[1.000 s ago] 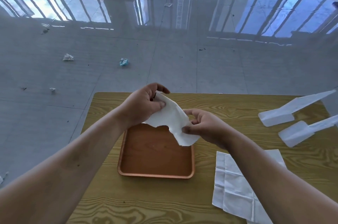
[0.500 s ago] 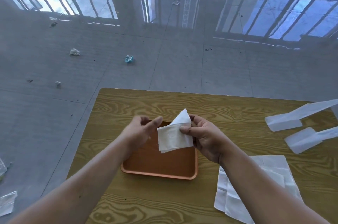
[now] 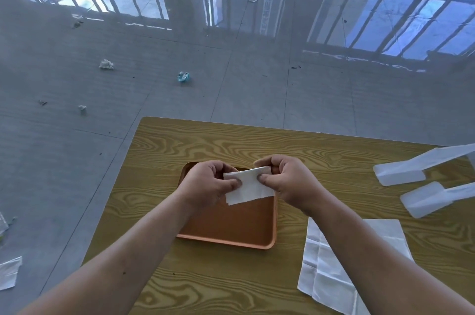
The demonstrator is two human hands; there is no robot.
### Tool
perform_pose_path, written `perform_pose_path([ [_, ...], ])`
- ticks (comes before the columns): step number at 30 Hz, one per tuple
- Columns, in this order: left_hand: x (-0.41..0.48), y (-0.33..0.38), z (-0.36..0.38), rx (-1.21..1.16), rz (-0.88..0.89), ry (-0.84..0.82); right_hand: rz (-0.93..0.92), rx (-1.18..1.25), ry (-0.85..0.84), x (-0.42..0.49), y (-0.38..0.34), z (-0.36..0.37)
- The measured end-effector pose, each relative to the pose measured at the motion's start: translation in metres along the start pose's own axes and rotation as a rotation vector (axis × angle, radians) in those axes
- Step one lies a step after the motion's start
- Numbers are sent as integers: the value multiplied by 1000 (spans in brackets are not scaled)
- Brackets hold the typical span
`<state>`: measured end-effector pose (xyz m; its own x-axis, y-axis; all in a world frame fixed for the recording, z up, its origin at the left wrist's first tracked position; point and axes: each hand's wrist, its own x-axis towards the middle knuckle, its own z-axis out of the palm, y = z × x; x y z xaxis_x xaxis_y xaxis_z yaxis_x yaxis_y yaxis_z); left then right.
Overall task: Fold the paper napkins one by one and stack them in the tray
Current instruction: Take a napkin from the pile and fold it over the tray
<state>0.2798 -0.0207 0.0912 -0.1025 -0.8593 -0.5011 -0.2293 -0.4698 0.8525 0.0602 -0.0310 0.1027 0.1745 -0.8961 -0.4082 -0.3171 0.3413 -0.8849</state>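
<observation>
Head view, looking down at a yellow wood-grain table [image 3: 205, 289]: both hands hold one folded white napkin [image 3: 248, 187] in the air above the far half of the orange tray [image 3: 257, 244]. The left hand [image 3: 205, 183] pinches the napkin's edge at 9 o'clock, thumb on the near face and fingers curled behind. The right hand [image 3: 288, 181] pinches the edge at 3 o'clock, thumb tip on the near face and the forefinger hooked over the top corner at about 1 o'clock. Between the two grips the napkin spans as a small rectangle; its top edge tilts up toward the right hand, and its free lower edge hangs toward 6 o'clock, below both thumbs. Whether that lower edge touches the tray floor cannot be told. The part of the tray floor in view is bare.

At 4 o'clock from the tray a pile of unfolded napkins [image 3: 331, 276] lies flat on the table, partly covered by the right forearm. At 3 o'clock, near the table's right edge, lie two translucent plastic pieces [image 3: 401, 173]. Scraps of litter [image 3: 183, 77] dot the grey floor beyond the table at 11 o'clock.
</observation>
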Motion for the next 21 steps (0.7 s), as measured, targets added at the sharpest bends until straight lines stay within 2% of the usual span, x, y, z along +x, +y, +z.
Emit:
perform_pose_path([
  [4,5,3,0,367,198,153,-73,-279,82,5,-3,0],
  [6,8,7,-3,444,283,170,-93,-340,99,7,-5,-3],
  [7,10,9,-6,378,269,131,-78,-254,68,7,-7,-6],
  [10,11,12,-9,61,102,-49,7,231,-78,10,-9,-9],
  [13,14,10,-6,-108,24,-55,56,506,-57,12,-8,-4],
  [15,13,8,-1,-269,-42,-21,127,582,-78,10,-4,3],
  [17,13,4,2,-357,-76,-20,199,545,-113,8,4,10],
  [21,15,-5,4,-365,-89,-51,248,639,-102,9,13,18],
])
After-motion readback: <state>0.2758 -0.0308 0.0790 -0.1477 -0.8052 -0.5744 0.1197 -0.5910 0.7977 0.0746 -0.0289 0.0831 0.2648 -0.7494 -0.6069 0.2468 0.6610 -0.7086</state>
